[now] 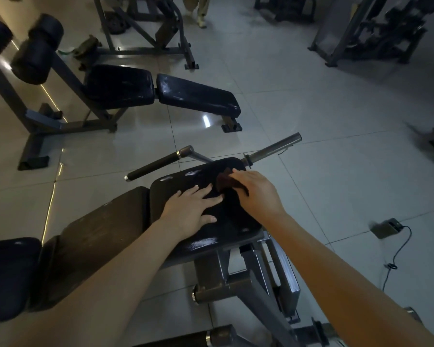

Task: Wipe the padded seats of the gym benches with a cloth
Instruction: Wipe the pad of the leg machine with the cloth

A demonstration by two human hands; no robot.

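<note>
A black padded seat (186, 176) of the near bench lies in the middle of the view, shiny and slightly tilted. My left hand (192, 209) rests flat on its left half with fingers spread. My right hand (254, 190) presses a dark reddish-brown cloth (223, 181) onto the far right part of the seat; most of the cloth is hidden under the palm. A worn brown back pad (93, 239) joins the seat on the left.
A second bench with two black pads (196, 95) and foam rollers (37, 50) stands further back on the tiled floor. Metal handles (273, 147) stick out beyond the seat. A small box with a cable (386, 227) lies at right. A person's legs (198, 8) show at top.
</note>
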